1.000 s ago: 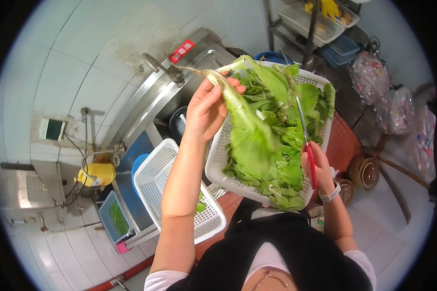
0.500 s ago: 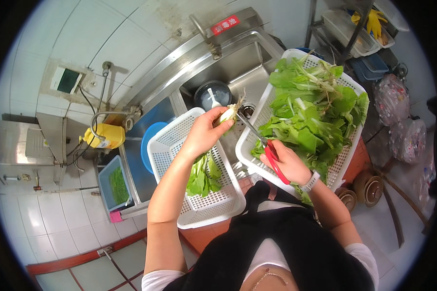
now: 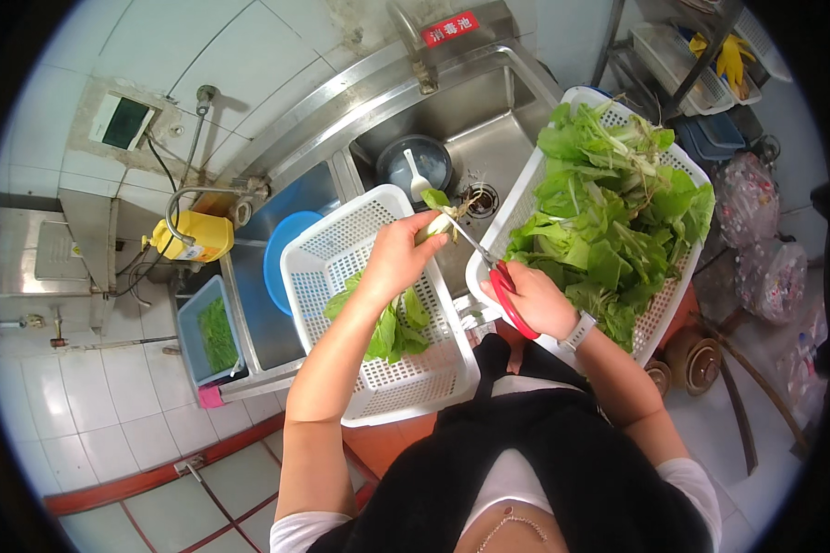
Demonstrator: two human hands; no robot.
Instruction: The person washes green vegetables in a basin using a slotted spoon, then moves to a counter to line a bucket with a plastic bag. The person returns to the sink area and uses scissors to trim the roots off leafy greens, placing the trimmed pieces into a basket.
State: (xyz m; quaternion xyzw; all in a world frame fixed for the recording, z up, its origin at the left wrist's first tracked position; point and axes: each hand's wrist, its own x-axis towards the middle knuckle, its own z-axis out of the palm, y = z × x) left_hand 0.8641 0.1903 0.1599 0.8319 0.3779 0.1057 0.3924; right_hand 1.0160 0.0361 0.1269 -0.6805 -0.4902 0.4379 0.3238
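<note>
My left hand (image 3: 406, 251) pinches a leafy green (image 3: 438, 224) by its pale stem base, with its roots pointing to the right over the sink. My right hand (image 3: 542, 302) is closed around red-handled scissors (image 3: 507, 304). Their blades reach the root end of the green; whether they are open or closed there I cannot tell. Below my left forearm, a white perforated basket (image 3: 406, 401) holds some loose green leaves (image 3: 401, 334). On the right, a second white basket (image 3: 666, 318) is heaped with rooted leafy greens (image 3: 609, 221).
Behind my hands lies a steel sink (image 3: 489, 138) with a tap (image 3: 424, 78), a dark bowl (image 3: 438, 158) and a white spoon (image 3: 415, 170). A blue basin (image 3: 275, 267), a yellow jug (image 3: 203, 235) and a tub of chopped greens (image 3: 217, 336) stand left. Lidded pots (image 3: 701, 364) sit lower right.
The view has shifted slightly. Both hands stay close together at the root end, and a small green leaf now shows above the stem by the blades.
</note>
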